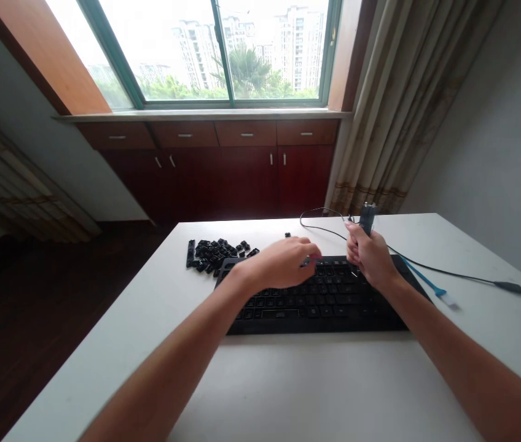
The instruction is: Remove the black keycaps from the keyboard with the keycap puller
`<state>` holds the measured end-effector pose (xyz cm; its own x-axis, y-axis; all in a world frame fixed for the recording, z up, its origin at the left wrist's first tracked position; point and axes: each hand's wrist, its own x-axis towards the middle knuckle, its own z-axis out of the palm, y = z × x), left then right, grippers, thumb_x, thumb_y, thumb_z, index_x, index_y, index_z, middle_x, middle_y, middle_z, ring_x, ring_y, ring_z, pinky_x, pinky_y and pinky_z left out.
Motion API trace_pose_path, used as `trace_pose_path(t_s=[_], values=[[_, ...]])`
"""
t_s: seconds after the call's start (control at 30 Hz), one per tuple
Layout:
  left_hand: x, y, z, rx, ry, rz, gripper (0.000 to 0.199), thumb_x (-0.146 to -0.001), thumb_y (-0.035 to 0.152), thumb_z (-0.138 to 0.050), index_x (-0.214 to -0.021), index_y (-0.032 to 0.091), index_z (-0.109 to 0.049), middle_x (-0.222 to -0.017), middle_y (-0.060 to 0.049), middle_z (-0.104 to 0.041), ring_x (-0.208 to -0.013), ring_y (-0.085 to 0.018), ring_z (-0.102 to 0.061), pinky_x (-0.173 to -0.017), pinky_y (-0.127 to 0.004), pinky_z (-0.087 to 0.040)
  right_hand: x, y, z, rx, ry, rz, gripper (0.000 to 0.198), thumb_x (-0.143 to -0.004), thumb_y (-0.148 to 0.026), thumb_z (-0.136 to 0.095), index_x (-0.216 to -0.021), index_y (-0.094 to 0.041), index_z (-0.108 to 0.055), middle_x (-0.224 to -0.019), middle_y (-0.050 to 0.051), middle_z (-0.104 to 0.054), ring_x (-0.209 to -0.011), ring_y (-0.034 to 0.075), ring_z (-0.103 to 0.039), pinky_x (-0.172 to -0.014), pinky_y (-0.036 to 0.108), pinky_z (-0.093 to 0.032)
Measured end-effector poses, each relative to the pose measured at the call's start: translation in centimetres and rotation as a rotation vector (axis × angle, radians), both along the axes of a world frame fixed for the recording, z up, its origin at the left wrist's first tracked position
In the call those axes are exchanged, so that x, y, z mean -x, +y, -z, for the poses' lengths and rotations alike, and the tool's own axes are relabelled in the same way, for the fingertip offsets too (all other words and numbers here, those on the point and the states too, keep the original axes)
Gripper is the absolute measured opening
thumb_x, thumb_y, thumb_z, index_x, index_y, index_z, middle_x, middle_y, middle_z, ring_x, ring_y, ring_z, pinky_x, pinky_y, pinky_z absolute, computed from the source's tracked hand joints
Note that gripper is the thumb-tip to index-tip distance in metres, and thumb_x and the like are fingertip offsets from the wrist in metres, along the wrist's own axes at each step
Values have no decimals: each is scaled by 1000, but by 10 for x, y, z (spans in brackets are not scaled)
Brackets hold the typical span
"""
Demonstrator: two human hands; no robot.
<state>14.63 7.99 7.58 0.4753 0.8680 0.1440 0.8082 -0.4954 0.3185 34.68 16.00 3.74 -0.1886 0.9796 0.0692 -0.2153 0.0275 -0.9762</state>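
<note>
Bare forearms cross an oblong black keyboard, right hand clutching a dark shiny-tipped tool, left hand curled, contents unclear.

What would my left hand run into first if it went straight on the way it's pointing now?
Probably your right hand, which grips a dark tool; depth is unclear, so your left hand could brush the keyboard underneath first.

The keyboard, loose keys and cable are black, the tool dark grey, the table white, the brush blue with whitish bristles; cupboard doors are dark red, drawers reddish brown with silvery handles, the window frame green, curtains beige with brown bands
</note>
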Motion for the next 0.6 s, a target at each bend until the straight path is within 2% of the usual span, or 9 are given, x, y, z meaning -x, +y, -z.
trace_pose_path(t_s=[0.13,0.27,0.6], values=[[-53,-5,34,-139,-83,-12,38,-100,39,-54,-129,16,-62,-122,-13,-67,-112,-28,-62,-99,-41,-50,-5,-9,6,-41,-34,9,51,-87,-44,-72,-56,-22,-38,-44,-8,-34,-36,6,-30,-34,21,-26],[-72,-8,57,-173,-140,-79,33,-97,36,-56,-124,19,-62,-123,-10,-67,-112,-28,-60,-100,-44,-49,-3,-15,10,-34,30,70,53,-88,-43,-70,-54,-22,-35,-44,-9,-31,-36,6,-28,-35,22,-26],[-73,-10,64,-176,-199,-137,30,-94,35,-61,-120,21,-65,-125,-6,-67,-114,-27,-58,-101,-44,-48,3,-12,22,-26,93,210,54,-89,-45,-68,-54,-23,-35,-44,-9,-32,-35,6,-29,-34,23,-27]])
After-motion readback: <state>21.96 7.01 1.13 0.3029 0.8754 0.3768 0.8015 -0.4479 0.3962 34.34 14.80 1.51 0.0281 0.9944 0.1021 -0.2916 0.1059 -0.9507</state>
